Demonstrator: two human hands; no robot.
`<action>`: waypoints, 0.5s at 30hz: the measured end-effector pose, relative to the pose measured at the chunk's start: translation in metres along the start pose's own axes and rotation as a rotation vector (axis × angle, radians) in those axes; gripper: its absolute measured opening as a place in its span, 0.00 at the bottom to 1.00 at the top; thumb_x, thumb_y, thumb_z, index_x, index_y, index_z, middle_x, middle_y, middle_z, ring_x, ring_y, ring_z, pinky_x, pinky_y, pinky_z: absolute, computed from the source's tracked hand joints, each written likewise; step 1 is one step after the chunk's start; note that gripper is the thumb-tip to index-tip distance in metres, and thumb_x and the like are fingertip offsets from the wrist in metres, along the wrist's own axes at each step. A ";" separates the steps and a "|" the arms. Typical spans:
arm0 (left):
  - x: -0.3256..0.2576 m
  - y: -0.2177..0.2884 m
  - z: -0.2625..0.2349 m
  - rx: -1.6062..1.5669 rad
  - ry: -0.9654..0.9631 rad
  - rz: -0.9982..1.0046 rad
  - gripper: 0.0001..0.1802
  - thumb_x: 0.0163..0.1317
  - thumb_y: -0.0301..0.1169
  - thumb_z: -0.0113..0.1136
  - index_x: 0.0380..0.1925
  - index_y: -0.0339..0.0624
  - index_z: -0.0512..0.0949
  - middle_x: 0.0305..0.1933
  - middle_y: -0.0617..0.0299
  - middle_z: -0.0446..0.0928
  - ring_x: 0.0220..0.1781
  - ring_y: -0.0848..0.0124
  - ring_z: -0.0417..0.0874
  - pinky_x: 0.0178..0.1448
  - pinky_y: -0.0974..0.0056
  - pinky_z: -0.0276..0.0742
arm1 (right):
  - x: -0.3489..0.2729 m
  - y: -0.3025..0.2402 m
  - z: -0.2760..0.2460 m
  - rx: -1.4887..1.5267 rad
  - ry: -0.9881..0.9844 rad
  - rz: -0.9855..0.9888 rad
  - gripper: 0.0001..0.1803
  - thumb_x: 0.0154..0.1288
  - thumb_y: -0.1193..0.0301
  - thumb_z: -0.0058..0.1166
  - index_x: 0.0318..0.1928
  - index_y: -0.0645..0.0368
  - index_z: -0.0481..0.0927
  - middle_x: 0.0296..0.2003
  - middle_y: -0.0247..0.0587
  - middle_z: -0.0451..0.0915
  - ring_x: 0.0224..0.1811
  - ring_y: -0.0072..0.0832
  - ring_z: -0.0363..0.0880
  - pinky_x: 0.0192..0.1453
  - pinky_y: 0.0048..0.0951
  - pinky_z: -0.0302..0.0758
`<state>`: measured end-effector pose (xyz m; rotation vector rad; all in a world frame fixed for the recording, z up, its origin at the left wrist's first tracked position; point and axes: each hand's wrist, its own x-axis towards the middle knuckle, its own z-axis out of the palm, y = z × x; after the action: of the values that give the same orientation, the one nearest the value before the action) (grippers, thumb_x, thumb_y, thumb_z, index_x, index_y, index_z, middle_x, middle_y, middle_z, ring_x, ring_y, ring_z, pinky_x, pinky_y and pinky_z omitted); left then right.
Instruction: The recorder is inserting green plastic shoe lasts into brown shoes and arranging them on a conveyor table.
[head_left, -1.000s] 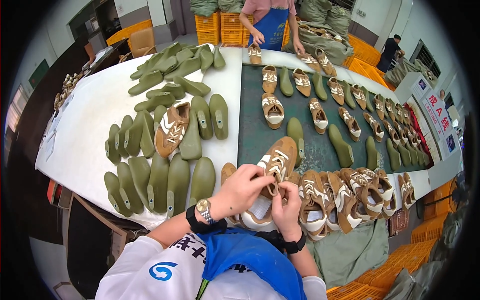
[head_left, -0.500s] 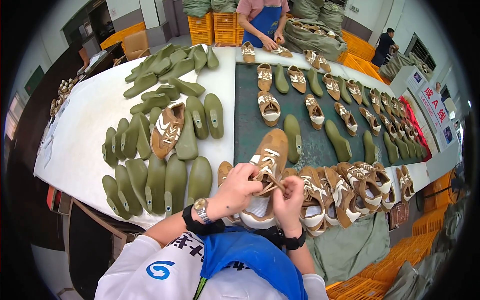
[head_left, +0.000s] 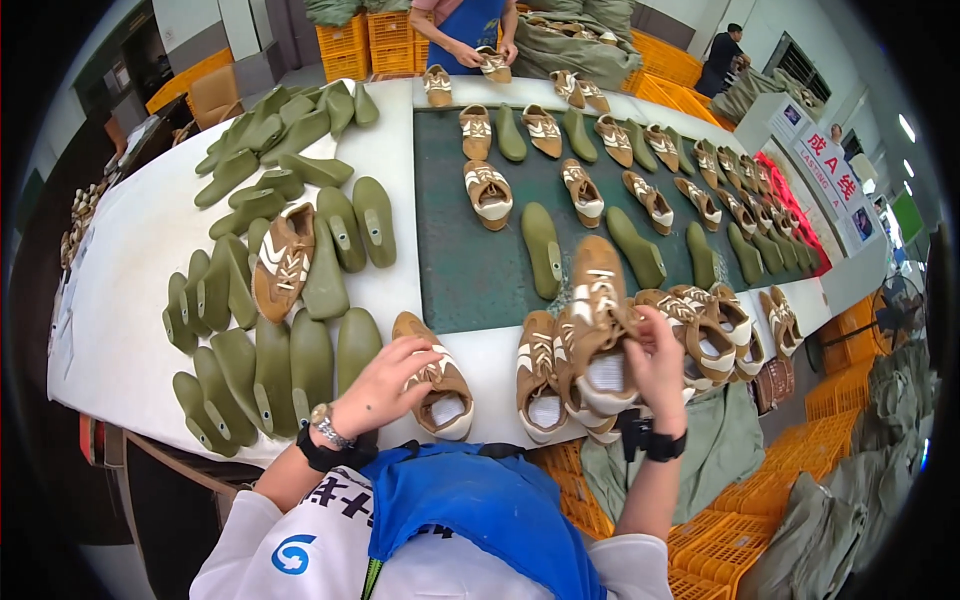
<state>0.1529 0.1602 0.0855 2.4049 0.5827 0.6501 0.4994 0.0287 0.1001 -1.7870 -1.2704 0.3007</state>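
**Shoes along the near edge of a factory counter**

Head view: a workshop with orange crates at the back is surrounding a long white counter (head_left: 130, 260), its middle covered by a dark green mat (head_left: 470, 270) carrying rows of tan shoes and green shoe lasts. More olive lasts (head_left: 290, 360) are lying in a cluster at the near left corner, one tan shoe resting among them. At the far edge another person's hands are working on a shoe.

The left hand (head_left: 385, 385) is resting on a tan and white shoe (head_left: 440, 385) lying at the near edge, fingers curled over its upper and seemingly gripping it. The right hand (head_left: 655, 365) is clenched around the raised shoe (head_left: 598, 320), held above the packed row at the near edge, toe pointing away.

Judging from this, handling goes best with the raised shoe gripped by its sides, so the laces stay untangled, and the left shoe kept flat, clear of the edge.
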 end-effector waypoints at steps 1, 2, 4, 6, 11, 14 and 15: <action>-0.002 -0.007 -0.003 0.030 -0.034 -0.012 0.22 0.52 0.27 0.59 0.49 0.39 0.72 0.52 0.49 0.70 0.58 0.53 0.69 0.62 0.56 0.65 | 0.000 0.009 -0.011 -0.022 0.045 0.020 0.26 0.53 0.84 0.53 0.55 0.57 0.70 0.33 0.39 0.76 0.33 0.26 0.77 0.38 0.25 0.76; -0.005 -0.015 -0.005 0.062 -0.065 -0.029 0.20 0.52 0.27 0.59 0.48 0.39 0.74 0.49 0.50 0.72 0.57 0.53 0.69 0.62 0.55 0.65 | 0.001 0.016 -0.019 -0.041 0.083 0.037 0.27 0.52 0.84 0.54 0.55 0.56 0.70 0.31 0.42 0.77 0.31 0.29 0.78 0.35 0.28 0.76; -0.003 -0.034 -0.009 0.081 -0.010 -0.029 0.18 0.51 0.26 0.59 0.44 0.37 0.75 0.46 0.49 0.74 0.55 0.53 0.71 0.61 0.56 0.66 | -0.002 0.033 -0.033 -0.172 0.034 0.068 0.32 0.51 0.85 0.53 0.59 0.54 0.67 0.33 0.43 0.77 0.32 0.30 0.78 0.38 0.29 0.76; 0.002 -0.052 -0.022 0.141 0.007 -0.148 0.18 0.52 0.25 0.59 0.45 0.37 0.74 0.49 0.50 0.73 0.54 0.53 0.71 0.60 0.58 0.67 | -0.009 0.062 -0.040 -0.215 -0.141 0.244 0.37 0.49 0.86 0.52 0.63 0.52 0.63 0.35 0.42 0.77 0.34 0.30 0.77 0.42 0.30 0.76; -0.003 -0.144 -0.053 0.275 0.312 -0.270 0.20 0.47 0.25 0.60 0.44 0.37 0.74 0.49 0.47 0.73 0.55 0.52 0.71 0.60 0.56 0.66 | -0.013 0.065 -0.057 -0.125 -0.061 0.303 0.41 0.49 0.82 0.55 0.66 0.50 0.60 0.40 0.41 0.76 0.38 0.27 0.76 0.46 0.28 0.74; -0.011 -0.188 -0.069 0.541 0.475 -0.349 0.25 0.46 0.25 0.61 0.49 0.40 0.71 0.53 0.47 0.69 0.57 0.50 0.67 0.62 0.54 0.63 | -0.013 0.034 -0.060 -0.181 -0.097 0.308 0.35 0.51 0.80 0.54 0.63 0.56 0.64 0.43 0.37 0.74 0.35 0.19 0.70 0.43 0.21 0.72; -0.013 -0.202 -0.072 0.542 0.477 -0.343 0.25 0.46 0.25 0.61 0.49 0.40 0.71 0.53 0.47 0.69 0.57 0.50 0.67 0.62 0.54 0.63 | -0.018 0.041 -0.055 -0.268 -0.090 0.093 0.29 0.52 0.76 0.56 0.58 0.58 0.70 0.47 0.40 0.75 0.38 0.24 0.73 0.45 0.26 0.73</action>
<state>0.0505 0.3320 0.0072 2.5235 1.4986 1.0187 0.5527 -0.0180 0.0950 -2.0850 -1.3432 0.2760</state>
